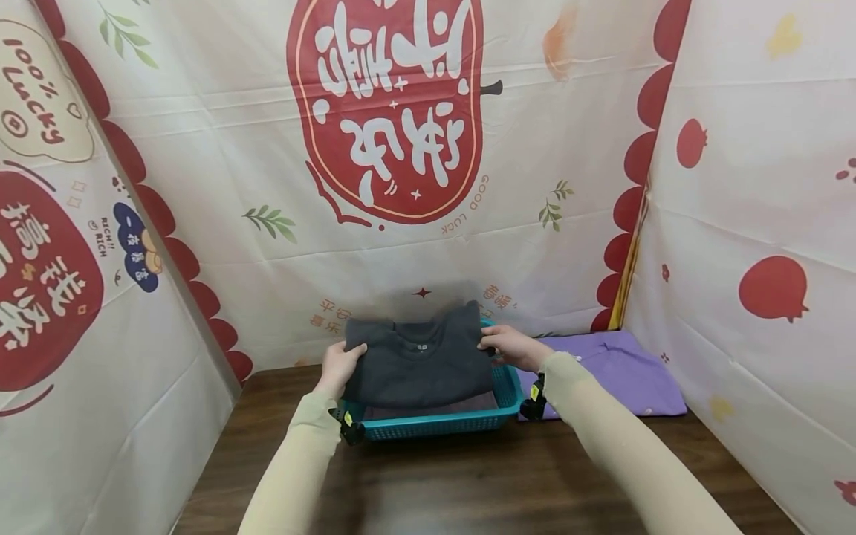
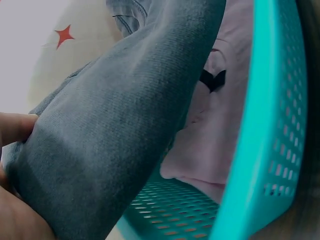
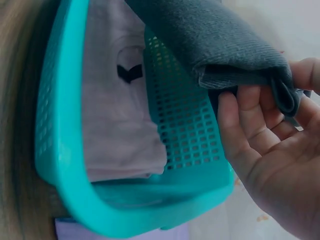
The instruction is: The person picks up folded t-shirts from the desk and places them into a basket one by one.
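A folded dark grey shirt with its neckline on top is held up by both hands over a teal plastic basket. At its left end my left hand grips it, the thumb lying on the near face. The right hand pinches the opposite end; in the right wrist view its fingers reach under the folded layers. Inside the basket lies a folded pinkish-mauve garment with a black mark near its neck, also seen in the left wrist view.
A purple garment lies flat on the wooden table, right of the basket. Printed white cloth hangs as walls behind and on both sides. The basket stands near the back cloth.
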